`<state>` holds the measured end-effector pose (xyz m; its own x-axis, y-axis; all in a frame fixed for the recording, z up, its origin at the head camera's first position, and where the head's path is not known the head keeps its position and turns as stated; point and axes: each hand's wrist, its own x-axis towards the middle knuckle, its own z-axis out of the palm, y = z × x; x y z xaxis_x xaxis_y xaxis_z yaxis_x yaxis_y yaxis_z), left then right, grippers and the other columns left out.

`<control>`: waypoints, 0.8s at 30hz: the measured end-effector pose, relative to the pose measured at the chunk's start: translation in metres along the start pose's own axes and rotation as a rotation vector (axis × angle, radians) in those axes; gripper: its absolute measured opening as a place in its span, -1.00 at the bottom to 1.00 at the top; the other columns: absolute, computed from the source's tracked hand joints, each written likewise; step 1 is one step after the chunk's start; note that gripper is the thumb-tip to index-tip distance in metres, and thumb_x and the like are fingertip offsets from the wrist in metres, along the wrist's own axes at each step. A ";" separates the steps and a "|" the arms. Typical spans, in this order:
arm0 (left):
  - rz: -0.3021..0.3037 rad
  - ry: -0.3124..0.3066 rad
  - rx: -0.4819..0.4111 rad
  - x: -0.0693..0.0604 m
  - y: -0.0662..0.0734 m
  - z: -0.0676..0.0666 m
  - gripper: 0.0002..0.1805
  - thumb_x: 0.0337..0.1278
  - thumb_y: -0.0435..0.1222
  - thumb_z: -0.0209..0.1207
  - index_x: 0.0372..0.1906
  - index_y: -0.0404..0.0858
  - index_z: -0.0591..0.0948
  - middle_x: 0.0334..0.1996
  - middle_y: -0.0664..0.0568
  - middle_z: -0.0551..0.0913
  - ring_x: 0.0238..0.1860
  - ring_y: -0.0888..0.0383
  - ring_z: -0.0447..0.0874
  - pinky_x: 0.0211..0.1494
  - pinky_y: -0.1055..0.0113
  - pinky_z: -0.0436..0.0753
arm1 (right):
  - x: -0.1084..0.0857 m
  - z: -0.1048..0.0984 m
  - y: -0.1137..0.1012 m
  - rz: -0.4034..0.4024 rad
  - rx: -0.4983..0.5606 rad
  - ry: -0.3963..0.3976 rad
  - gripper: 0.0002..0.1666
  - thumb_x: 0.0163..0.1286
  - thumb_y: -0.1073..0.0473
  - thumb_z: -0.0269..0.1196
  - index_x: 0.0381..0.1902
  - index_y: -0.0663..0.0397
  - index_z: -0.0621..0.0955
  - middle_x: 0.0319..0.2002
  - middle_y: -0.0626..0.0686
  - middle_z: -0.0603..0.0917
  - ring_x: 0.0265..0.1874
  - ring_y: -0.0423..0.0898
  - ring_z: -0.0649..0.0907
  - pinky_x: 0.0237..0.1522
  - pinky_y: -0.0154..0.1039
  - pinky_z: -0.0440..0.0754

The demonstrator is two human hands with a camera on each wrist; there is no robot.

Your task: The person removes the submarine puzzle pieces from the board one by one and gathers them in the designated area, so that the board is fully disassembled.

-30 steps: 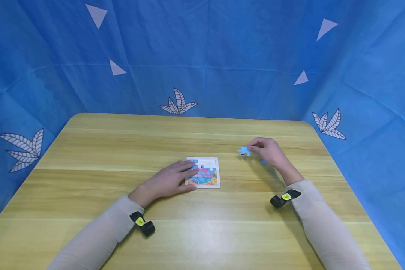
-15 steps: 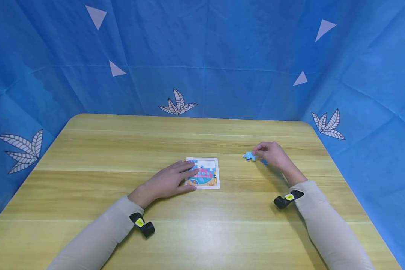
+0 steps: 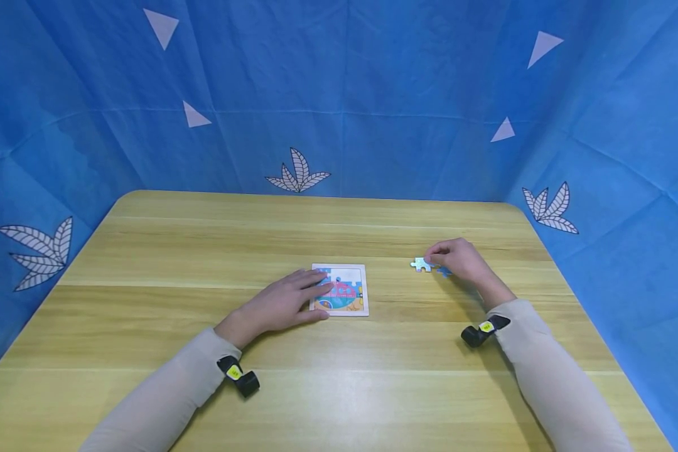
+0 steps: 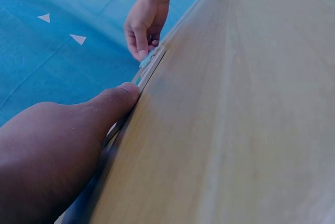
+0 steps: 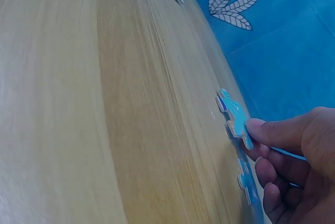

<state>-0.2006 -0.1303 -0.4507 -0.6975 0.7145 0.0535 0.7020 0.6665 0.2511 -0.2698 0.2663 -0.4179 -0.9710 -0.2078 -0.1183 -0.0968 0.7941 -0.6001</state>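
Right fingers (image 3: 438, 248) pinch a puzzle piece (image 5: 236, 120), left fingers (image 3: 314, 290) spread over the frame (image 3: 365, 292) — seemingly piece-selection, needing shape-matching next.

"Can you read any writing from here?"

"None. A yellow label (image 3: 234, 372) sits on the left wrist strap (image 3: 225, 362), a second yellow label (image 3: 486, 327) on the right wrist strap (image 3: 500, 321); their marks are too tiny."
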 end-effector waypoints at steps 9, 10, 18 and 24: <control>0.004 0.000 -0.005 0.001 0.001 -0.001 -0.26 0.34 0.26 -0.07 0.47 -0.04 0.33 0.47 0.02 0.23 0.49 -0.02 0.09 0.53 0.16 0.05 | 0.002 -0.001 0.001 -0.016 -0.022 -0.005 -0.77 0.41 0.10 0.27 -0.15 0.11 0.75 -0.22 0.06 0.75 -0.30 -0.03 0.58 -0.25 -0.17 0.49; 0.004 0.000 -0.005 0.001 0.001 -0.001 -0.26 0.34 0.26 -0.07 0.47 -0.04 0.33 0.47 0.02 0.23 0.49 -0.02 0.09 0.53 0.16 0.05 | 0.002 -0.002 0.001 -0.017 -0.025 -0.006 -0.77 0.41 0.10 0.27 -0.15 0.11 0.75 -0.22 0.06 0.75 -0.29 -0.03 0.58 -0.24 -0.17 0.48; 0.009 0.000 0.008 0.001 -0.001 0.001 -0.25 0.34 0.27 -0.09 0.47 -0.04 0.31 0.47 0.03 0.22 0.49 -0.02 0.07 0.53 0.17 0.04 | 0.004 -0.001 0.003 -0.018 -0.017 -0.012 -0.78 0.40 0.10 0.28 -0.16 0.11 0.76 -0.23 0.05 0.75 -0.25 -0.03 0.60 -0.21 -0.16 0.51; 0.012 0.006 0.007 0.001 -0.001 0.001 -0.25 0.34 0.27 -0.09 0.47 -0.05 0.32 0.47 0.02 0.23 0.49 0.00 0.09 0.53 0.16 0.05 | 0.003 -0.002 0.003 -0.026 -0.030 -0.009 -0.77 0.40 0.11 0.28 -0.13 0.12 0.75 -0.21 0.07 0.75 -0.19 0.01 0.63 -0.14 -0.09 0.54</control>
<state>-0.2018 -0.1295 -0.4519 -0.6896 0.7215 0.0626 0.7116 0.6589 0.2439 -0.2738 0.2692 -0.4191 -0.9661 -0.2338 -0.1098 -0.1290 0.8050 -0.5791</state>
